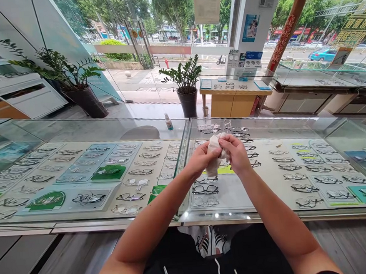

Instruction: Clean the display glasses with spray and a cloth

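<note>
Over the glass counter, both hands are drawn together around a crumpled white cloth (213,147). My left hand (201,157) is closed on the cloth, its thumb pressed flat along it. Fingers bent in a pinch, my right hand (236,152) grips what looks like a pair of eyeglasses (228,125) at the cloth's right side. Thin temples stick up above the fingers; the lenses are hidden by cloth and fingers. A small spray bottle (168,122) stands upright on the counter top, left of and beyond the hands.
Beneath the glass display counter (182,130) lie rows of eyeglasses (205,189) on both sides. A potted plant (188,99) and a wooden cabinet (230,102) stand beyond it. Another potted plant (88,102) leans at the left, near the large windows.
</note>
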Tool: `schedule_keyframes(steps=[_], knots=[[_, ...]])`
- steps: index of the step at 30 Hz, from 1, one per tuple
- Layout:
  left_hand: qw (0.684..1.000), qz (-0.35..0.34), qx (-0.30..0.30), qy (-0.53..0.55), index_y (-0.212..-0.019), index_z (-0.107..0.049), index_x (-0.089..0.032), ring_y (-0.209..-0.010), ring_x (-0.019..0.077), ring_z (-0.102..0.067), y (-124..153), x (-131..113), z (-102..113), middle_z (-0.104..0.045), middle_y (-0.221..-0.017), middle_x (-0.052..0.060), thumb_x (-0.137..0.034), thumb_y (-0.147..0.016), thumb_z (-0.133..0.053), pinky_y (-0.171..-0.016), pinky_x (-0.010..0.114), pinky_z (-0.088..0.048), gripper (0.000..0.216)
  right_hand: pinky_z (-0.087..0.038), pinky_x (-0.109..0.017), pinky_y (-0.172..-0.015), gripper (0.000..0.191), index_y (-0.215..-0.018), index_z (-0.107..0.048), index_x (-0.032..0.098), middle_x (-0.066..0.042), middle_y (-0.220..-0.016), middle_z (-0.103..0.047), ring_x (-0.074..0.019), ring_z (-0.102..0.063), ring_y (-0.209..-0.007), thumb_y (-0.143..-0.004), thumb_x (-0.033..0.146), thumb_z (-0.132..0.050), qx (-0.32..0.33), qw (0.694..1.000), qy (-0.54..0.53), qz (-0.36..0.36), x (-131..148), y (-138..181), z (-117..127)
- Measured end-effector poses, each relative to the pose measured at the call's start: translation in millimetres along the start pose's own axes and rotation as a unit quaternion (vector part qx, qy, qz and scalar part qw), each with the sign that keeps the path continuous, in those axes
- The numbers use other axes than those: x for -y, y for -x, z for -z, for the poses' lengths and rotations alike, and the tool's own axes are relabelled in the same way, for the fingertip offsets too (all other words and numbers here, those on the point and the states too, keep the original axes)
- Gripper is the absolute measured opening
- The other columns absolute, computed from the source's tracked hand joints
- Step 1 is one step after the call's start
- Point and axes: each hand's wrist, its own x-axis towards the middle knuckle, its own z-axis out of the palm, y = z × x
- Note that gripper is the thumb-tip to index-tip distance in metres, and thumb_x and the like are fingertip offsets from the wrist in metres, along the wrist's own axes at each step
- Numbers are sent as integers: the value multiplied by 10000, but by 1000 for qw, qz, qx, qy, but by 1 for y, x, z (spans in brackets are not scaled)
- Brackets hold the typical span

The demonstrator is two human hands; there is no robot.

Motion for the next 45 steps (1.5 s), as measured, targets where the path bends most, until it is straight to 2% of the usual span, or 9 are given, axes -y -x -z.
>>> schedule_keyframes(steps=[7, 11, 17, 22, 26, 34, 39, 42, 45], knots=[[999, 16, 27, 18, -1146, -777, -149, -829, 167, -678, 1, -2, 1, -775, -961, 66, -602, -821, -899, -774, 267, -513, 572, -492, -269, -642, 342, -809, -766, 225, 20, -796, -706, -130, -586, -685, -686, 470, -971, -8, 1000, -11, 5, 1, -5, 4], [999, 12, 26, 23, -1102, -784, -141, -767, 146, -660, -1, -3, 4, -767, -901, 54, -569, -803, -923, -744, 260, -511, 540, -503, -285, -667, 354, -818, -768, 224, 13, -808, -711, -141, -589, -700, -683, 486, -965, -8, 1000, -11, 7, 4, -7, 5], [1000, -11, 9, 6, -1179, -778, -146, -792, 153, -690, -1, -2, 4, -780, -926, 55, -475, -738, -988, -757, 254, -511, 589, -505, -278, -679, 334, -773, -761, 231, 8, -855, -655, -145, -585, -752, -691, 484, -964, 10, 1000, -1, 20, 1, -5, 1], [1000, -11, -17, -6, -1192, -758, -155, -802, 177, -712, 1, -3, -1, -791, -958, 64, -541, -782, -937, -753, 274, -538, 591, -554, -336, -915, 278, -787, -781, 250, -33, -1093, -695, -210, -657, -1004, -719, 468, -941, 2, 998, 27, 51, -6, -8, 6], [997, -29, -67, -14, -1087, -764, -143, -743, 165, -685, -1, -2, -3, -775, -881, 45, -610, -780, -905, -703, 265, -526, 576, -525, -381, -1050, 254, -811, -801, 261, -38, -1118, -708, -241, -655, -1113, -736, 465, -932, 17, 997, 49, 65, -10, -10, 8], [998, -40, -49, 1, -1049, -785, -144, -794, 181, -680, -3, 0, 4, -746, -832, 36, -664, -826, -852, -725, 277, -519, 570, -567, -311, -832, 321, -841, -783, 255, 0, -988, -759, -173, -677, -871, -676, 449, -978, 3, 1000, -30, -5, -6, -7, 4], [1000, -25, 8, -17, -1216, -760, -162, -799, 157, -667, 2, -5, 2, -760, -944, 45, -537, -800, -929, -737, 257, -509, 586, -534, -274, -668, 337, -830, -777, 243, 15, -841, -750, -146, -642, -733, -666, 459, -977, -15, 999, -30, -17, -1, -5, 0], [999, -30, -13, -3, -1241, -737, -167, -782, 156, -667, 1, -5, 0, -760, -955, 46, -533, -804, -927, -733, 264, -523, 601, -513, -262, -615, 358, -821, -773, 243, 18, -833, -743, -138, -628, -704, -654, 486, -976, -7, 999, -18, -27, -1, -2, -4], [998, -49, -49, -1, -1151, -747, -155, -760, 150, -647, -2, -3, 0, -743, -883, 31, -586, -821, -897, -712, 256, -510, 563, -519, -253, -621, 373, -848, -786, 247, 22, -853, -750, -137, -640, -723, -633, 473, -990, -1, 999, -23, -38, -2, 1, -8]])
